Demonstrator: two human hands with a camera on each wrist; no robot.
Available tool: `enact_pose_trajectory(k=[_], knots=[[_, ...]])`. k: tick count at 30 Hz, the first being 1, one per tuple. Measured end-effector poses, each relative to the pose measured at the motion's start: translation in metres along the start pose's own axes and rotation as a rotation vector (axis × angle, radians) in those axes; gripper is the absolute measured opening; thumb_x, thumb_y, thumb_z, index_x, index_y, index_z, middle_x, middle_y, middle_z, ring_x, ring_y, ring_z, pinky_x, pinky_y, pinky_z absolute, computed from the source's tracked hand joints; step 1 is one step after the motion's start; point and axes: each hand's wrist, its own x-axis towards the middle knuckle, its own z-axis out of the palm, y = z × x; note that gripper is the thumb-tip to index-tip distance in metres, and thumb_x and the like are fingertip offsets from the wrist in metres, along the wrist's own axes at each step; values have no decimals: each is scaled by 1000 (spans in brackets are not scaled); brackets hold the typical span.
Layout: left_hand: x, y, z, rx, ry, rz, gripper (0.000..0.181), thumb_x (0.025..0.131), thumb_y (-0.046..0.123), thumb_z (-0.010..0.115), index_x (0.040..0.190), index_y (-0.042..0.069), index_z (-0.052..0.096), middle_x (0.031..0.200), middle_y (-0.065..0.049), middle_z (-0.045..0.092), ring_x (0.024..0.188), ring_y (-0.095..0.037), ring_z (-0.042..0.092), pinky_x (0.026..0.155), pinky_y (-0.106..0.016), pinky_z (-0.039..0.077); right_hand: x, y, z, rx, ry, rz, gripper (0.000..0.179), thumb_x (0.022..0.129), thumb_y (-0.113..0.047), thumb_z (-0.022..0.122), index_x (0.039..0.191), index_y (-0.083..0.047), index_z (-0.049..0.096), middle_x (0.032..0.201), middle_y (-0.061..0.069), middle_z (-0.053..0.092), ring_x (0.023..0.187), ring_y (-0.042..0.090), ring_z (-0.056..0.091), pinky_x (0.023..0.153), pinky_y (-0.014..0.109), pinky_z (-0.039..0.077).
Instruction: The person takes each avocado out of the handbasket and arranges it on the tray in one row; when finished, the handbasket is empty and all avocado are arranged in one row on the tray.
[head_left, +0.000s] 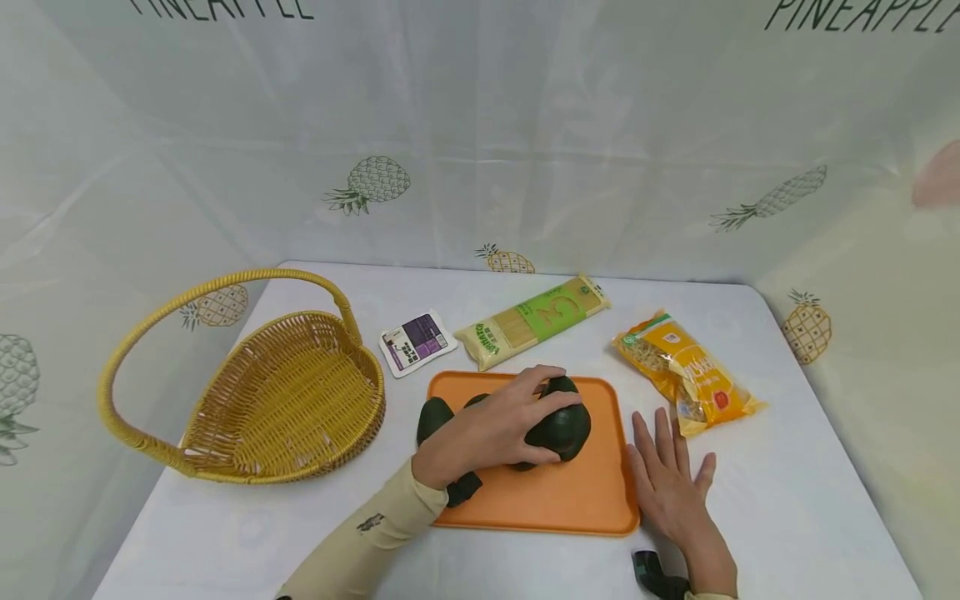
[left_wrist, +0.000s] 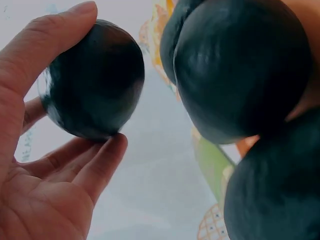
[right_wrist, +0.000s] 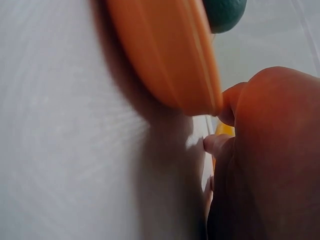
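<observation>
My left hand (head_left: 502,425) grips a dark green avocado (head_left: 561,432) over the orange tray (head_left: 540,508). In the left wrist view, the thumb and fingers curl round that avocado, apart from other dark green avocados (left_wrist: 245,70). Another avocado (head_left: 433,417) shows at the tray's left side, and the forearm partly hides the group. My right hand (head_left: 670,492) lies with its fingers straight along the tray's right edge. From the right wrist, a fingertip appears to touch the tray rim (right_wrist: 202,65); that hand holds nothing.
A yellow wicker basket (head_left: 360,433) with a tall handle stands to the left. Behind the tray lie a white and purple packet (head_left: 417,342) and a pack of noodles (head_left: 534,322). An orange bag (head_left: 690,375) lies just beyond my right fingertips. A pineapple-print curtain (head_left: 480,125) hangs behind the table.
</observation>
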Motion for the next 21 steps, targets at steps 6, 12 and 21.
enact_pose_trajectory(k=[6,12,21], knots=[[13,9,7,15,-43,6,77,90,40,87,156,18,53,163,-16,44,148,-27,52,114,-32,54,-1,-1,-1,-2,1,-4,76,114,-57,27,173,-15,6,177,20,-23,162,49,-24,110,77,-38],[35,19,12,68,-114,55,75,92,42,85,156,20,52,162,-12,44,147,-21,51,114,-22,51,-2,0,0,11,15,-14,76,113,-59,26,173,-15,7,177,19,-22,163,50,-22,110,77,-37],[55,25,27,58,-153,83,70,95,40,83,155,22,53,165,-13,44,149,-21,48,114,-20,50,-3,3,-2,15,14,-42,75,114,-59,25,174,-18,5,178,19,-20,164,50,-19,111,79,-35]])
